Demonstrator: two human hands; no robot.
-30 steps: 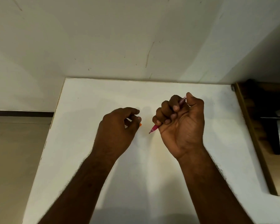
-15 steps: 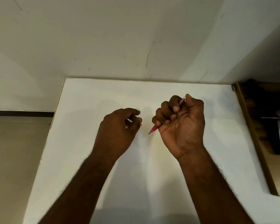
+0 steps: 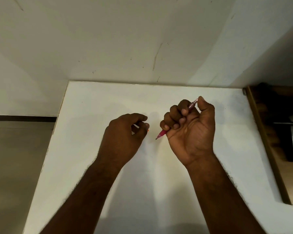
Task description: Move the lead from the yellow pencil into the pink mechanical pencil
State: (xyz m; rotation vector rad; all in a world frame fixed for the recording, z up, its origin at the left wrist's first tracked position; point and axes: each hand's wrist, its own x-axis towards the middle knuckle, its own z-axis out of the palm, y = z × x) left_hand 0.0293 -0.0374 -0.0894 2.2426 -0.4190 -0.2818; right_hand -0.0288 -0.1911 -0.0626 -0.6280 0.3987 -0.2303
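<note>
Little has moved: right hand (image 3: 189, 129) fists the pink pencil (image 3: 161, 133), tip aimed left at the left hand's (image 3: 123, 137) grip, pinching something orange (image 3: 147, 130), perhaps the yellow pencil.

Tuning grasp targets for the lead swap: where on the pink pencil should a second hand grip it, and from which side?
Probably the bare tapered tip end of the pink pencil, coming from the left. The right hand wraps the whole barrel; only the tip and the cap by the thumb stick out, and the tip slants down-left toward the left hand.
</note>
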